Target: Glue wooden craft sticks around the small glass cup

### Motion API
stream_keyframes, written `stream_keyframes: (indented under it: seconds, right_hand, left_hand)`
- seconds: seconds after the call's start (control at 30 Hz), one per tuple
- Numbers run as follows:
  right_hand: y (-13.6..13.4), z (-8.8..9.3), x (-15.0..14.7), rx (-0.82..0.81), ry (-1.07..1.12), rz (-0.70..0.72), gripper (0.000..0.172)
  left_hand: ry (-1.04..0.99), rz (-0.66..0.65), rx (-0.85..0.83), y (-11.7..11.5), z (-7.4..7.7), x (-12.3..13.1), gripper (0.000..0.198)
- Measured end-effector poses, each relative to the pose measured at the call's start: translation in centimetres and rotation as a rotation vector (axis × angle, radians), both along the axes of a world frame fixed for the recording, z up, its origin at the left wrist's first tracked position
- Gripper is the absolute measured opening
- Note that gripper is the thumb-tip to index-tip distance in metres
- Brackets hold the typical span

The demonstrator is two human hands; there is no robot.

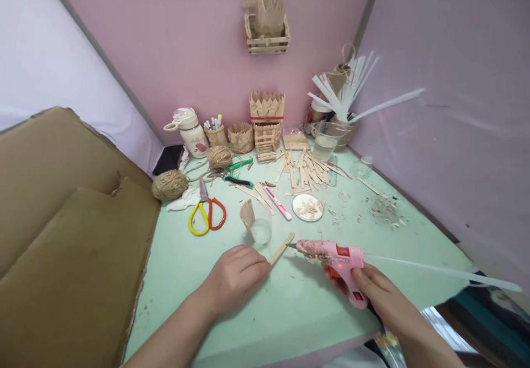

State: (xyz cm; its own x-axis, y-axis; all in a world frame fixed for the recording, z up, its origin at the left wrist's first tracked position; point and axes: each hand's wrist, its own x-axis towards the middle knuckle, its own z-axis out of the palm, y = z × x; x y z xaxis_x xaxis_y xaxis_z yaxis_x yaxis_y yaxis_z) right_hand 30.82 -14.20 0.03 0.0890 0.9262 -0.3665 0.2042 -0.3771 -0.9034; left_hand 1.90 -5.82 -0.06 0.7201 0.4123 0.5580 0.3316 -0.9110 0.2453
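Note:
My left hand (234,275) is closed in a pinch on one end of a wooden craft stick (282,248) that points up and right over the green table (290,307). My right hand (372,288) grips the handle of a pink hot glue gun (331,255). The gun's nozzle points left and sits right at the far tip of the stick. A long clear glue stick (439,272) pokes out of the gun's back to the right. Just beyond the stick stands a clear plastic cup (257,223) with a few sticks fixed to its side.
Yellow and red scissors (207,213), two twine balls (170,184), a pink cutter (278,202), a small white dish (307,207) and a heap of craft sticks (306,170) lie further back. Stick-built holders (267,115) line the pink wall. Cardboard (70,235) lies at left.

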Motion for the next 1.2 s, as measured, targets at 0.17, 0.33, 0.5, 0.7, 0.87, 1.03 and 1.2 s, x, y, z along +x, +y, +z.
stream_keyframes:
  seconds: [0.17, 0.33, 0.5, 0.7, 0.87, 1.03, 1.2]
  right_hand:
    - [-0.5, 0.0, 0.3, 0.014, -0.04, 0.07, 0.067]
    - [-0.7, -0.1, 0.7, 0.023, -0.088, 0.126, 0.065]
    - [-0.2, 0.2, 0.6, 0.024, -0.156, 0.112, 0.065]
    - [0.2, 0.9, -0.4, -0.027, -0.18, 0.082, 0.063]
    - [0.3, 0.8, -0.7, -0.044, -0.16, 0.075, 0.063]
    - [0.3, 0.7, -0.7, -0.047, -0.2, 0.062, 0.063]
    - [0.3, 0.7, -0.7, -0.073, -0.193, 0.062, 0.06]
  left_hand:
    - [0.035, -0.02, 0.005, -0.1, 0.1, 0.1, 0.015]
    - [0.052, -0.035, -0.003, -0.2, -0.1, 0.1, 0.014]
    - [0.083, -0.047, 0.029, -0.2, 0.0, 0.2, 0.016]
    - [0.1, -0.052, 0.041, -0.3, 0.0, 0.3, 0.021]
    - [0.121, -0.065, 0.045, -0.3, -0.1, 0.2, 0.019]
    - [0.13, -0.061, 0.042, -0.3, -0.1, 0.1, 0.019]
    - [0.138, -0.057, 0.049, -0.3, -0.3, 0.1, 0.02]
